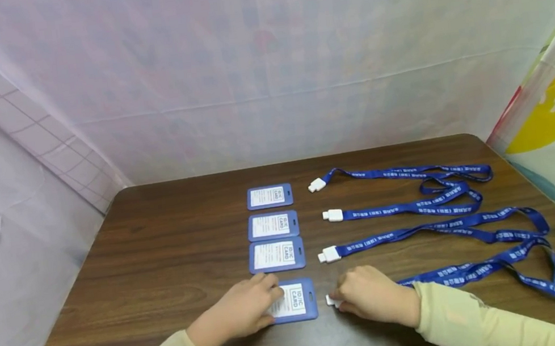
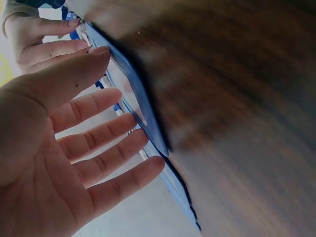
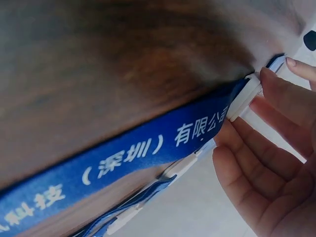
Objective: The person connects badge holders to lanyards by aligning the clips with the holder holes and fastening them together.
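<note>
The person's left hand (image 1: 241, 309) reaches over the left end of a flat, blue-framed rectangular card holder with a white ID/IC card inside (image 1: 297, 308), which lies nearest the person on the dark brown wood-grain desk (image 1: 177, 241). Its grip is spread, thumb apart from the fingers; whether it presses on the holder cannot be told. The right hand (image 1: 373, 293) has its grip pinching a small white plastic buckle (image 3: 244, 102) at the end of a blue fabric lanyard with white lettering (image 3: 165, 140). This buckle sits just beside the holder's slotted right end, apart from it. Beyond lie three similar holders in a column, each with a lanyard to its right.

The step in hand appears to be taking up this nearest pair. The next move seems to call for a firm hold on the holder's edges, keeping its slot turned toward the buckle.
</note>
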A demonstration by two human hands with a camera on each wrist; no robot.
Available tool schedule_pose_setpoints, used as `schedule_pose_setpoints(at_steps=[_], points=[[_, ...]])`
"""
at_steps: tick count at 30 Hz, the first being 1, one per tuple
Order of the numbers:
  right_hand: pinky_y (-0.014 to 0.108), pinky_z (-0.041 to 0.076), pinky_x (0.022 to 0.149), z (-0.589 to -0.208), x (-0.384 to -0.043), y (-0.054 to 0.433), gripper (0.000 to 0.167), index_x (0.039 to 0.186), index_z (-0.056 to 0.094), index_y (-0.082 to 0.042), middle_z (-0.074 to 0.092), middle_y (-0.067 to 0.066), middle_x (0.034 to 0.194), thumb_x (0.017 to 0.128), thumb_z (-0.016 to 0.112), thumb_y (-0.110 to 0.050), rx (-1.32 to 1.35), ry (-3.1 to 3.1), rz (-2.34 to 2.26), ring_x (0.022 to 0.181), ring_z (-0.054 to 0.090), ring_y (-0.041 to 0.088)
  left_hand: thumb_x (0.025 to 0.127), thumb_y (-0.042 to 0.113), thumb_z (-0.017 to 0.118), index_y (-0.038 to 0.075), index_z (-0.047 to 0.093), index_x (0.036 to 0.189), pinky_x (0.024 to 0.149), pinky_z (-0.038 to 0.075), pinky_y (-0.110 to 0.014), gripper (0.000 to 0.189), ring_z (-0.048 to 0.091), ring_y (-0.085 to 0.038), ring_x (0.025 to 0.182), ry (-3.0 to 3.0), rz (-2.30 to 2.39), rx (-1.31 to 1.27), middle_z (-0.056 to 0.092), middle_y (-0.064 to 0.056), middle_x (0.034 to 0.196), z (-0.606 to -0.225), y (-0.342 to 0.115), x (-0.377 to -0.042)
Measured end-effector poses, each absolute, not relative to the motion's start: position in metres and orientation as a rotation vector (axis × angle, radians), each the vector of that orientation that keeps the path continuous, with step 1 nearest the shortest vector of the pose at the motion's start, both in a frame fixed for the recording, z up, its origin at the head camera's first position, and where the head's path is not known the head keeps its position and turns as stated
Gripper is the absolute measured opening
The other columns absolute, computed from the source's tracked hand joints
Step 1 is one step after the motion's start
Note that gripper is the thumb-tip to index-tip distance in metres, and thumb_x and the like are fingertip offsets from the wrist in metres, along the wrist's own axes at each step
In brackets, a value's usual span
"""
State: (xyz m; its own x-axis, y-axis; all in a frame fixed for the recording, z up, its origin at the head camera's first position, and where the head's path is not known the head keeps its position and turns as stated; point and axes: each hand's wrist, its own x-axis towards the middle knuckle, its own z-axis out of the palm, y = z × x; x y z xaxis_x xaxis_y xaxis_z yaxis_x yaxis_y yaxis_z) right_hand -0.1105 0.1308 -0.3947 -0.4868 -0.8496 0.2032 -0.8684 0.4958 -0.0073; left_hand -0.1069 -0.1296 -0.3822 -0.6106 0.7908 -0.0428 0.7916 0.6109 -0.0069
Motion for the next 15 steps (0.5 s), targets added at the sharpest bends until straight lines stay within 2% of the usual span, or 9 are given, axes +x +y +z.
schedule_pose_setpoints(at_steps=[15], points=[[0.022, 0.041, 0.045, -0.3944, -0.1149, 0.1265, 0.012, 0.068, 0.063, -0.018, 0.052, -0.007, 0.058, 0.071, 0.073, -0.021, 1.504, -2.525, 0.09, 0.051, 0.05, 0.007, 0.068, 0.03, 0.077, 0.009, 0.063, 0.098, 0.064, 0.048, -0.02, 0.039, 0.047, -0.012, 0.083, 2.778, 0.018, 1.359, 0.052, -0.002, 0.097, -0.3831, -0.13, -0.1074]])
